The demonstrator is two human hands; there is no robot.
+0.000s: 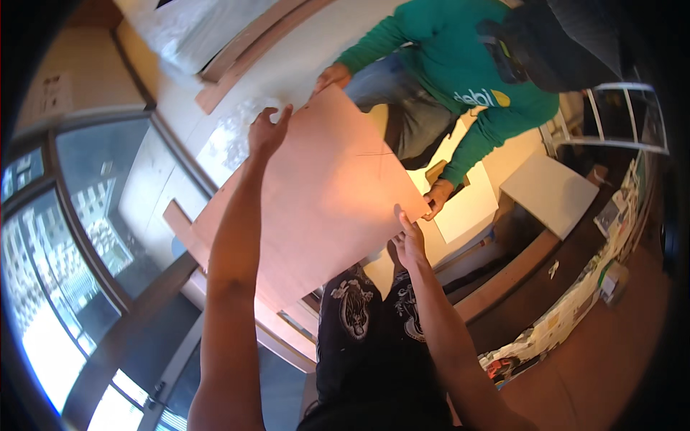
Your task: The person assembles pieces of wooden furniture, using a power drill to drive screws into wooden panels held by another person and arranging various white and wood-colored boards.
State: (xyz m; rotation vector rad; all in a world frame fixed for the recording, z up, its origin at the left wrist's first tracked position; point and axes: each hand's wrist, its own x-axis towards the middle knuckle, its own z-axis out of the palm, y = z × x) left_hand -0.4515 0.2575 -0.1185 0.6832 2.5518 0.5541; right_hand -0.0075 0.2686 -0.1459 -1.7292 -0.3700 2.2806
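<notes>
A large flat pinkish-brown board (pixel 316 187) lies tilted across the space ahead of me. My right hand (pixel 410 243) grips its near right edge, thumb on top and the other fingers partly hidden beneath. At the board's left edge is my left hand (pixel 269 133), its thumb and bent fingers apart with a gap between them; whether it touches the edge I cannot tell. A co-worker in a green sweatshirt (pixel 438 36) faces me. One hand of theirs (pixel 333 76) holds the far corner, the other hand (pixel 437 197) the right corner close to mine.
Glass-paned metal frames (pixel 108 194) stand at the left. Long wooden strips (pixel 251 43) lie at the back. On the right are a pale square panel (pixel 550 192), a wooden beam (pixel 514 284) and a white metal frame (pixel 625 118). Crumpled clear plastic (pixel 241 133) lies beyond the board.
</notes>
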